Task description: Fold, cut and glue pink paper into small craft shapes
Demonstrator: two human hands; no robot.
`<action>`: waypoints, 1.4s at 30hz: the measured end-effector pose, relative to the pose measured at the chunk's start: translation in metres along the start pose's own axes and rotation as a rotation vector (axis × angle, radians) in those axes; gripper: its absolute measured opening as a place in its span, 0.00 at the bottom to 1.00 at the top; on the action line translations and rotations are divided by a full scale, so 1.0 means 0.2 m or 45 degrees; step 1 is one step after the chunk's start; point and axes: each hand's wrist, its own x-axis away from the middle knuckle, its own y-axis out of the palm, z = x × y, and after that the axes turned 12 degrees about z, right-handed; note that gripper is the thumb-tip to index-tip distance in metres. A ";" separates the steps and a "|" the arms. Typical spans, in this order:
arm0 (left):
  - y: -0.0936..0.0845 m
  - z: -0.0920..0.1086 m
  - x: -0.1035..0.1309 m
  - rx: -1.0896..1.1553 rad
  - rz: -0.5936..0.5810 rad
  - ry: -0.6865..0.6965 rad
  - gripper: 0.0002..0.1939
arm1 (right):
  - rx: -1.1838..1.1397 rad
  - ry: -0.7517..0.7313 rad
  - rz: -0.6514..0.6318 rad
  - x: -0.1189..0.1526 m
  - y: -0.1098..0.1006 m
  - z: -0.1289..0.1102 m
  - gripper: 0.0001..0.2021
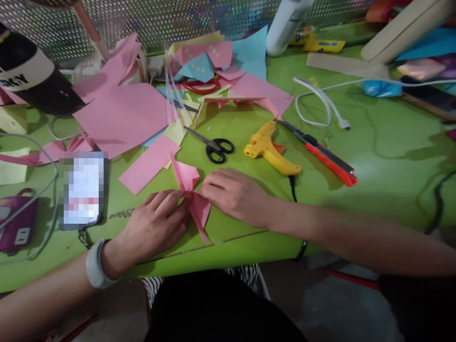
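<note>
A folded pink paper piece (201, 209), pinched in at its middle like a bow, lies near the front edge of the green table. My left hand (156, 221) has its fingers closed on the pinched middle from the left. From the right, my right hand (235, 194) closes its fingers at the paper's edge; the fingertips are partly hidden. Just beyond the hands are a flat pink paper strip (149, 166) and black-handled scissors (218, 147). A yellow glue gun (272, 149) rests on the table past my right hand, beside a red utility knife (320, 154).
A blurred-out phone (84, 190) and a purple box (17, 221) lie at the left. Behind are a dark bottle (35, 71), large pink sheets (131, 114), a white cable (324, 107), a white bottle (285, 28) and a cardboard roll (402, 31).
</note>
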 end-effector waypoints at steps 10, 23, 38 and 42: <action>0.00 0.00 0.00 0.013 0.003 0.019 0.09 | 0.043 -0.069 0.036 0.00 -0.01 0.00 0.13; 0.01 0.01 -0.01 -0.011 0.042 0.016 0.08 | -0.249 0.367 -0.030 0.00 0.01 -0.01 0.10; 0.02 0.00 -0.01 0.001 0.066 0.022 0.06 | 0.186 -0.389 -0.002 -0.01 -0.03 0.00 0.12; 0.02 0.00 -0.01 0.007 0.070 0.014 0.07 | 0.179 -0.411 -0.028 -0.01 -0.04 0.00 0.09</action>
